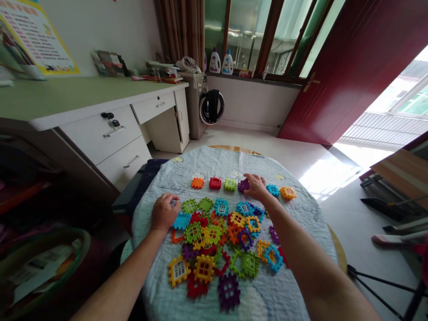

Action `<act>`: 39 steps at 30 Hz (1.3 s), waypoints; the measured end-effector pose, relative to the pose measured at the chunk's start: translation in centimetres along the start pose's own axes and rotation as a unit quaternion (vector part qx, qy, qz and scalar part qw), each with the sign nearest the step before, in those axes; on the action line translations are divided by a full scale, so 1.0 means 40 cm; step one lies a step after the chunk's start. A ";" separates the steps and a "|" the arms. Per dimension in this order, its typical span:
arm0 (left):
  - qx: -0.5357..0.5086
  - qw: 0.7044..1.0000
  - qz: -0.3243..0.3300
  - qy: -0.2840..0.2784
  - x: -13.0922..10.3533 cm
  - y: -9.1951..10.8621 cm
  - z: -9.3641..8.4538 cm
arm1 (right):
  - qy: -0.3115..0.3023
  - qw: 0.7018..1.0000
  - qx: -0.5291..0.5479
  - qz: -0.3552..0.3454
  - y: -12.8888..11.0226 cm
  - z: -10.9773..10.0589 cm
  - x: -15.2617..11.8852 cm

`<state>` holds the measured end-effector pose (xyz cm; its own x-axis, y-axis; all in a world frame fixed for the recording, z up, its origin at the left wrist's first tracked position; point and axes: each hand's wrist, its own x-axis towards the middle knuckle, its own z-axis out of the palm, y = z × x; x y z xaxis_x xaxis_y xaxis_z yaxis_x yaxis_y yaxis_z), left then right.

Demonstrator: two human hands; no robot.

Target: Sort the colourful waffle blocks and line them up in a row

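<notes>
A row of plastic pieces lies across the far part of the cloth: an orange piece (197, 183), a red piece (215, 183), a green piece (230, 184), a purple piece (244, 185), a blue piece (273, 191) and a yellow-orange piece (288, 193). My right hand (256, 185) has its fingers closed on the purple one. At the left edge of the mixed pile, my left hand (165, 211) rests on the cloth with bent fingers, beside a flat blue piece (181, 220); whether it holds anything is hidden. Nearer me lies a dark purple window piece (229, 291).
The round table (267, 167) wears a pale blue cloth. A desk with drawers (100, 98) stands at the left, a washing machine (194, 102) behind it. A red door (334, 76) is at the right, and a bin (50, 267) at lower left.
</notes>
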<state>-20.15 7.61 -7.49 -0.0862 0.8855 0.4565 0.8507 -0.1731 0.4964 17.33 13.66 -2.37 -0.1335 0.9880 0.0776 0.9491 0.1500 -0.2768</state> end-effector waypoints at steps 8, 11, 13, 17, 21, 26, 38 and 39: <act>-0.005 1.000 -0.004 -0.002 -0.003 0.006 -0.003 | -0.038 0.999 -0.015 -0.006 0.032 0.020 0.034; -0.004 1.000 -0.008 -0.005 -0.003 0.008 -0.005 | -0.042 0.999 -0.019 -0.007 0.036 0.020 0.032; -0.003 1.000 -0.011 -0.009 -0.003 0.008 -0.006 | -0.042 0.999 -0.019 -0.010 0.033 0.017 0.032; -0.001 1.000 -0.017 -0.011 -0.001 0.009 -0.007 | -0.038 0.999 -0.018 -0.014 0.022 0.013 0.032; -0.003 1.000 -0.014 -0.013 0.000 0.011 -0.009 | -0.034 0.999 -0.017 -0.012 0.012 0.017 0.031; -0.005 1.000 -0.018 -0.009 -0.001 0.015 -0.010 | -0.011 1.000 -0.004 -0.010 0.005 -0.004 0.019; 0.008 1.000 -0.018 -0.014 0.000 0.009 -0.004 | 0.121 0.985 0.120 -0.016 -0.034 -0.074 -0.308; 0.009 1.000 -0.017 -0.014 0.000 0.009 -0.004 | 0.108 0.987 0.119 -0.025 -0.045 -0.061 -0.338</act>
<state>-19.93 7.47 -7.18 -0.1006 0.9029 0.4179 0.8566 -0.1350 0.4981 18.11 -0.08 -0.60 -0.0900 0.9520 0.2927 0.8457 0.2282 -0.4824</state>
